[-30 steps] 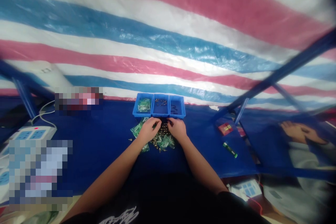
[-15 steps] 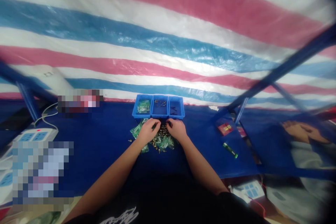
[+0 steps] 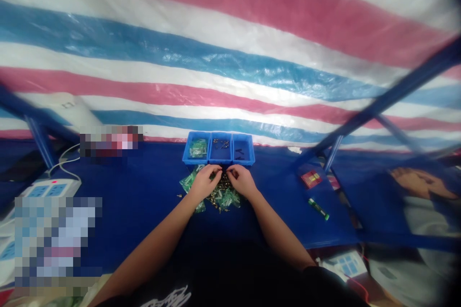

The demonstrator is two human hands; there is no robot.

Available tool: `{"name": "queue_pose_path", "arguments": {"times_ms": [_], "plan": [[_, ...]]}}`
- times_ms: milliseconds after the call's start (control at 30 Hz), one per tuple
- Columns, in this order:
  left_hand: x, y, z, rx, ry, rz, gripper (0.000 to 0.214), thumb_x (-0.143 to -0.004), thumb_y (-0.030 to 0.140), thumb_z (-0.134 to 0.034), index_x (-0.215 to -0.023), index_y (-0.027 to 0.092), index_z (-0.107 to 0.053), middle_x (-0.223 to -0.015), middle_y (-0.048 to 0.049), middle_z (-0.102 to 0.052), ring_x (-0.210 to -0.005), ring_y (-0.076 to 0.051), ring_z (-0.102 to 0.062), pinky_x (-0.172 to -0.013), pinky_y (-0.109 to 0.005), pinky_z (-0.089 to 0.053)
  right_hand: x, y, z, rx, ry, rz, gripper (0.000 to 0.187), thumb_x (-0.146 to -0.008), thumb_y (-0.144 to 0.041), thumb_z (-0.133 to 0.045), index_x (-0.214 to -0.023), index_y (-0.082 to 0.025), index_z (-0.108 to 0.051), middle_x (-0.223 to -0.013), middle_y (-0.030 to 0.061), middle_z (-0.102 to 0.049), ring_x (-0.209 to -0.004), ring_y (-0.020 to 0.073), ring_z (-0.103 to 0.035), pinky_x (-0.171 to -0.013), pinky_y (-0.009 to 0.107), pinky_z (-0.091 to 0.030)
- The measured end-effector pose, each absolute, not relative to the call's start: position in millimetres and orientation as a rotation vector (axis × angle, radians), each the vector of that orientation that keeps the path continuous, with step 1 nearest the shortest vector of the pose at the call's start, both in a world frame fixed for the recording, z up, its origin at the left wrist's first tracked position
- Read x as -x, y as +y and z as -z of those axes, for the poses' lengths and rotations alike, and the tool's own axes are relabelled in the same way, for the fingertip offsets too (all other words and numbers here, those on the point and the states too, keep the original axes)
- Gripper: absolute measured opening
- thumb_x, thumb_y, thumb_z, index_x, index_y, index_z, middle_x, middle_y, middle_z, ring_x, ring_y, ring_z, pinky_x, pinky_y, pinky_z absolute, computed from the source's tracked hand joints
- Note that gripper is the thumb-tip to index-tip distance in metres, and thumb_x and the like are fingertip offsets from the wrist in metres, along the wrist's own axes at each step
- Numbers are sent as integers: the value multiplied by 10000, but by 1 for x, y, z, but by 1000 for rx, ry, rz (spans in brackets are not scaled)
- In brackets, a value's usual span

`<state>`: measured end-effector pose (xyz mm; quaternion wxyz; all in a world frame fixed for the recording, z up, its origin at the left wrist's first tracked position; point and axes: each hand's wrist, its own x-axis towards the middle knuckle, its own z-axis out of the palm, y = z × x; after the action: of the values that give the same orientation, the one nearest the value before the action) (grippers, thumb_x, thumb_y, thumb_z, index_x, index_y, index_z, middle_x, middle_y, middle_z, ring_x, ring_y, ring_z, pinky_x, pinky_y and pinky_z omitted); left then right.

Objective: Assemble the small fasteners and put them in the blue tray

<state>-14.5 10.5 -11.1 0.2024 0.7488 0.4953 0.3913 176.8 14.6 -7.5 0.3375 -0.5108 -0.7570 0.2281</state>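
Observation:
Both of my hands are over a mixed pile on the blue table, just in front of three joined blue bins. My left hand (image 3: 206, 183) has its fingers curled in, thumb and fingertips close together. Facing it, my right hand (image 3: 242, 181) is pinched the same way. Whatever lies in the fingertips is too small to make out. Below and between them are small brass-coloured metal parts (image 3: 224, 183) and green-and-clear pieces (image 3: 230, 198). The left bin (image 3: 185, 159) holds green pieces, the middle bin (image 3: 220, 160) small metal parts, the right bin (image 3: 248, 159) a few dark slim pieces.
To the right lie a red packet (image 3: 311, 179) and a green tube (image 3: 318, 209). Power strips (image 3: 54, 188) stand at the left. A blue frame post (image 3: 333, 153) rises at the right; beyond it are another person's hands (image 3: 414, 182).
My hands stay over the pile, with only slight finger movement; the right fingertips sit a little closer to the left ones. The whole view has shifted slightly.

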Motion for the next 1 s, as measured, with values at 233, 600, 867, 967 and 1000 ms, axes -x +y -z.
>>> {"name": "queue_pose_path", "arguments": {"times_ms": [233,600,867,967,1000], "plan": [[16,11,9,-2124,1365,-1056,183,-936,329,-528,-1001,229,-667,-906,-31,-686,-851,-178,-635,-779,-309,-512,-167,14,11,1078,-1782,-745,111,-883,-249,-566,-929,-205,-658,-939,57,-622,-768,157,-570,-696,279,-476],[16,12,12,-2198,1250,-1136,169,-935,312,-549,-965,224,-690,-904,-36,-702,-838,-174,-625,-796,-329,-503,-168,15,19,1027,-1829,-719,335,-906,-252,-566,-1230,-262,-650,-901,52,-681,-804,177,-595,-765,321,-512],[14,13,12,-2227,1275,-1115,192,-919,344,-568,-1002,231,-699,-869,-42,-702,-815,-179,-625,-776,-332,-506,-169,19,20,1173,-1496,-966,250,-792,-367,-711,-971,-193,-709,-848,40,-732,-756,178,-677,-734,302,-545],[14,13,13,-2213,1263,-1107,183,-926,334,-559,-978,230,-701,-889,-46,-704,-825,-179,-625,-791,-336,-504,-170,22,22,1217,-1367,-1085,282,-726,-401,-766,-885,-178,-703,-786,41,-737,-723,189,-695,-703,299,-555],[14,13,13,-2203,1263,-1116,181,-930,329,-554,-973,230,-700,-902,-47,-705,-831,-178,-626,-797,-336,-503,-170,23,22,1223,-1358,-1107,283,-712,-407,-776,-861,-177,-704,-778,43,-739,-719,192,-698,-698,301,-556]]}}
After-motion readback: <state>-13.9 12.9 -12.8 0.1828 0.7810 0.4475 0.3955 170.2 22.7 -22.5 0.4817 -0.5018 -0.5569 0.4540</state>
